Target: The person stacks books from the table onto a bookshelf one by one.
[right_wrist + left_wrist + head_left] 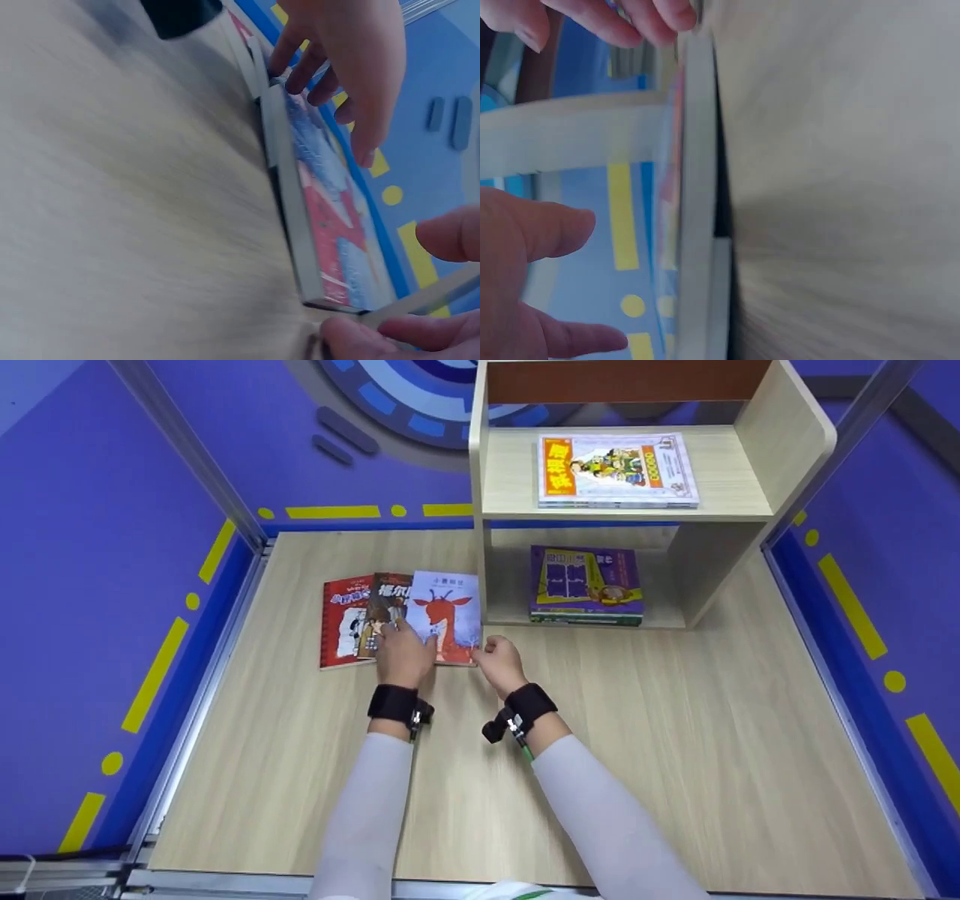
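Observation:
Three books lie overlapped like a fan on the table: a red book (341,619) at the left, a brown book (386,592) in the middle and a pale blue book with a red deer (457,619) on top at the right. My left hand (405,658) is over the front of the brown and pale blue books, thumb and fingers spread apart. At the pale blue book's near right corner is my right hand (502,666). Its bent fingers (360,337) are right by the corner, and its thumb (454,232) stands away from them.
A wooden shelf unit (480,532) stands just right of the books. White comic books (619,472) lie on its upper level, a stack topped by a purple book (585,585) on the lower. Blue panels (112,547) wall in the table (675,750).

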`<state>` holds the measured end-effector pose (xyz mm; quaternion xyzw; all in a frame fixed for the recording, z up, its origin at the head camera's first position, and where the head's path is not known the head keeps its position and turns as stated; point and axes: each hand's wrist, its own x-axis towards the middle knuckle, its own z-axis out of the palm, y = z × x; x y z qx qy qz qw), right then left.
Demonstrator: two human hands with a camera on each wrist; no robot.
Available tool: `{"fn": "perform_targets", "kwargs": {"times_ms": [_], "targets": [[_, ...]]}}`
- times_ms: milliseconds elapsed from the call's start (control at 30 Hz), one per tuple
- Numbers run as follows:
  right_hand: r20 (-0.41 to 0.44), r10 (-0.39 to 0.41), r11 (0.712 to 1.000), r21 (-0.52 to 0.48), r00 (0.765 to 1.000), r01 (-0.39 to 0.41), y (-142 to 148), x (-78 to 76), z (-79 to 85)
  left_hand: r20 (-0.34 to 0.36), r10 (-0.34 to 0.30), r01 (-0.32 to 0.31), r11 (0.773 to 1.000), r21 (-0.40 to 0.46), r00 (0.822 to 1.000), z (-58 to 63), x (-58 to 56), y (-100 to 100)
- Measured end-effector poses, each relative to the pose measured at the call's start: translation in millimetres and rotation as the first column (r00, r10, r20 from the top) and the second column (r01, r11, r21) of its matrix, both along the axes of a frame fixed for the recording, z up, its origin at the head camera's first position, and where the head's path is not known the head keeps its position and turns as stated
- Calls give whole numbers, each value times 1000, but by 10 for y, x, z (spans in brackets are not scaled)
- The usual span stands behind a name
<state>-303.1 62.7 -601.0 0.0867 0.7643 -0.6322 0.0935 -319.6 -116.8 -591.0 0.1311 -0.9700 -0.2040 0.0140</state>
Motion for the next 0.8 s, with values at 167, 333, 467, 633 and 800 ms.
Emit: {"fn": "perform_targets", "kwargs": {"times_ms": [167,333,467,633,800], "targets": [[-11,-27,1000,3,1000,27,-91,-44,-39,101,41,-39,999,-23,994,15,-87,6],[-28,-22,999,34,999,23,-150,-58,-10,140,7,-2,999,-39,990,75,-106,57],[-31,-12,999,37,999,13,-160,-57,2,143,3,7,997,-71,990,99,-124,65],[-42,-29,999,36,999,30,-156,-42,-35,112,-10,17,998,-59,994,97,-173,2],[-61,-21,997,68,998,25,-141,2,-85,76,27,-26,1000,-14,997,22,-162,-35]]}}
